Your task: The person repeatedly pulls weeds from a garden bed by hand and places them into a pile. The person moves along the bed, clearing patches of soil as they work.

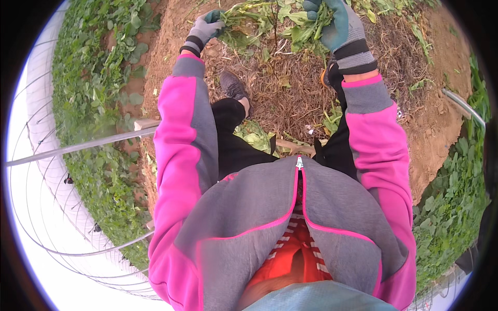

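My left hand (205,30), in a grey and teal work glove, is closed on the end of wilted leafy green stems (249,11) near the top of the view. Across from it, my right hand (344,29) wears a matching glove. Its fingers curl around a bunch of leafy greens (309,34), partly cut off by the upper edge. Between both hands runs a thin dark stem (275,29). Below them lies a mat of dry brown roots and stalks (278,87) with loose leaves on it.
My shoe (233,84) stands on bare soil (435,147) beside the dry matter. Low green plants (97,81) grow at left, and more plants (447,229) at right. Metal pipes (89,147) (463,103) reach in from both sides. Cut leaves (251,134) lie by my legs.
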Demonstrator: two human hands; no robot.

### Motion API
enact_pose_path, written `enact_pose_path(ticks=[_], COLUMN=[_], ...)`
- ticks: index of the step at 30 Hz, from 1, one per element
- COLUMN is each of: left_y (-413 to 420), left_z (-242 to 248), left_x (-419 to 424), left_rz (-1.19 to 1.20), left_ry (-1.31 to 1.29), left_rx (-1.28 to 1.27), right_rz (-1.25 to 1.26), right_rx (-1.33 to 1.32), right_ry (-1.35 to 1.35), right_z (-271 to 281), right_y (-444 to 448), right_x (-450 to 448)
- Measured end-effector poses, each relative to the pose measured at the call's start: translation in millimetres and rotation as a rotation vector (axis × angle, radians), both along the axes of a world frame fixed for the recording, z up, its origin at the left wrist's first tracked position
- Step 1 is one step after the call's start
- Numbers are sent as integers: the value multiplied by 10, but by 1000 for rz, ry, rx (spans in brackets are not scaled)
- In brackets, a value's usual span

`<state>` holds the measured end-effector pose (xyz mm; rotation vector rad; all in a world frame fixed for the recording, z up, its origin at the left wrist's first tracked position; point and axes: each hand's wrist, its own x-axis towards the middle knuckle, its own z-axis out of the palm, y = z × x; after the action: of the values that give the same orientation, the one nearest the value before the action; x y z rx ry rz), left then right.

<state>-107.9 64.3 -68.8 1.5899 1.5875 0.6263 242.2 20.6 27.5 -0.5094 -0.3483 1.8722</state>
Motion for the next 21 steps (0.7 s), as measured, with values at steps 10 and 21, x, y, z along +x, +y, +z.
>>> enact_pose_path(ticks=[10,21], left_y=[-376,-1013], left_z=[804,1466], left_x=[198,994], left_rz=[73,36], left_ry=[-332,149], left_rx=[410,706], right_rz=[51,170], right_rx=[63,101], right_ry=[-278,-157], right_z=[-124,-127], right_y=[-92,-220], right_x=[-455,-664])
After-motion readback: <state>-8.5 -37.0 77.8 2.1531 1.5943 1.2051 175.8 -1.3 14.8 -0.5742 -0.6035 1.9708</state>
